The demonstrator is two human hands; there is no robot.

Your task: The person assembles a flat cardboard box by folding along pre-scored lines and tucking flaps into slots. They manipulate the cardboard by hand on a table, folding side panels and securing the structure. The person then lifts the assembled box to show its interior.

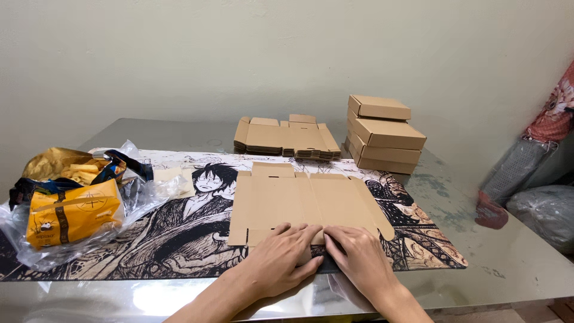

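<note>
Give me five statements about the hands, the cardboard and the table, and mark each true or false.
1. Both the left hand and the right hand press on the flat cardboard blank. True.
2. The folded boxes are stacked left of the blank. False: they stand behind it, to the right.
3. A pile of unfolded blanks lies beside those boxes. True.
4. The orange packet lies by the right hand. False: it lies far left.
5. The blank rests on an illustrated mat. True.

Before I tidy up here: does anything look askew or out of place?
The stack of folded boxes sits unevenly, the top one turned off line. Crumpled plastic bags sprawl over the mat's left end. Nothing looks spilled or damaged.
</note>
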